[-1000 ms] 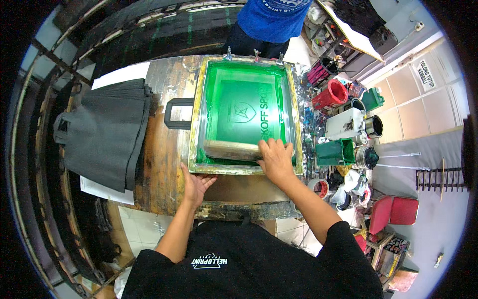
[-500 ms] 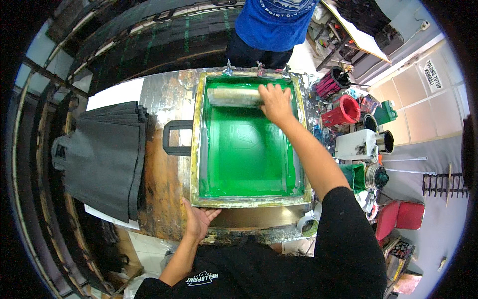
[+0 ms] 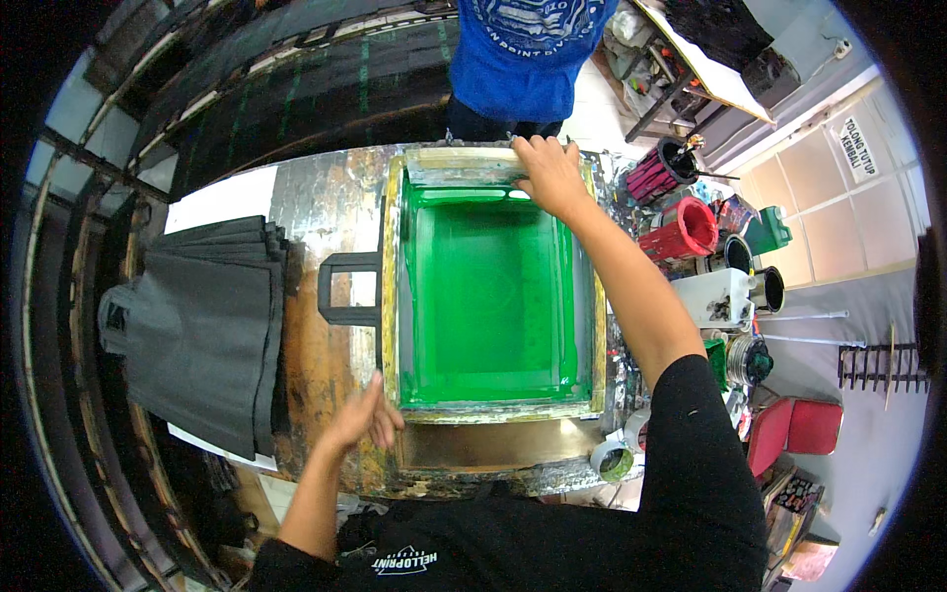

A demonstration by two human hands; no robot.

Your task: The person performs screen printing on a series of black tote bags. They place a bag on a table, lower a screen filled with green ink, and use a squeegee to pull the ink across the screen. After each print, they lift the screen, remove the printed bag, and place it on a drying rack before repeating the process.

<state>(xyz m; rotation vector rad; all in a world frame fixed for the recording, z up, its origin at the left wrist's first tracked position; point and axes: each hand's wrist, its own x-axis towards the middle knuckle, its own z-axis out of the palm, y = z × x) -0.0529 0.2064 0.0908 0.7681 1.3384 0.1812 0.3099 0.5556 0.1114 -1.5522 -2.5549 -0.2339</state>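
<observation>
A screen printing frame (image 3: 392, 345) with a worn yellowish rim lies on the table, its mesh coated in green ink (image 3: 483, 316). At its far end my right hand (image 3: 554, 180) is closed over the right end of a wide squeegee (image 3: 459, 166), which lies across the frame. My left hand (image 3: 363, 416) hovers by the near left corner of the frame, fingers apart and holding nothing. From under the frame's left side sticks out the dark handle of a fabric bag (image 3: 347, 316); the rest of that bag is hidden.
Dark grey fabric bags (image 3: 202, 345) are stacked at the left. Ink containers, including a red bucket (image 3: 681, 232), crowd the right side. Tape rolls (image 3: 612, 459) lie near the front right. Beyond the table stands a person in a blue shirt (image 3: 523, 59).
My right hand and the squeegee have moved to the frame's far end, against the rim. The left hand has come away from the near rim, down and to the left.
</observation>
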